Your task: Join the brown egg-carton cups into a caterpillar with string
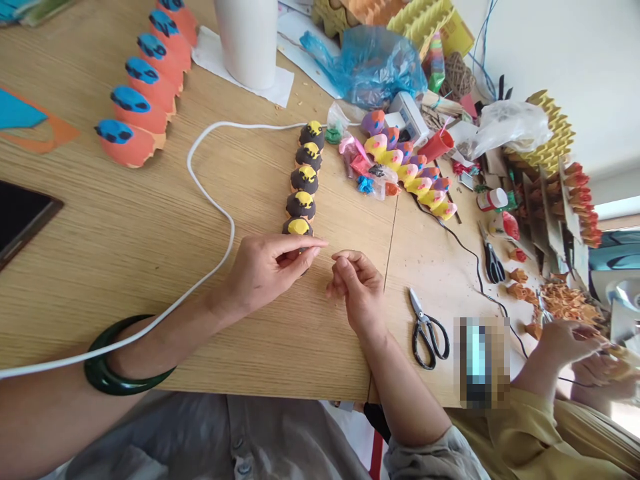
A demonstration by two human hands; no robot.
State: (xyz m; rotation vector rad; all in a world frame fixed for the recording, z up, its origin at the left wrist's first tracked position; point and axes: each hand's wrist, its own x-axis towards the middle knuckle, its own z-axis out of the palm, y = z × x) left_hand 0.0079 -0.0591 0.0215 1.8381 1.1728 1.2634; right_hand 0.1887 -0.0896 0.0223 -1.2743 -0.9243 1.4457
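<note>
My left hand [273,270] is held over the wooden table, thumb and index finger pinched at their tips; anything between them is too small to make out. Just to its right, my right hand [357,283] has its thumb pressed on curled fingers, and what it may hold is hidden. Beyond my left hand runs a row of dark egg-carton cups with yellow tops [304,179]; my fingers partly cover the nearest cups. A green bangle [125,383] is on my left wrist.
A white cable [225,213] crosses the table. Orange cups with blue tops [145,103] stand upper left. Black-handled scissors [427,333] lie right of my right hand. Yellow cups [409,175] are farther back. A co-worker's hands [565,347] are at the far right.
</note>
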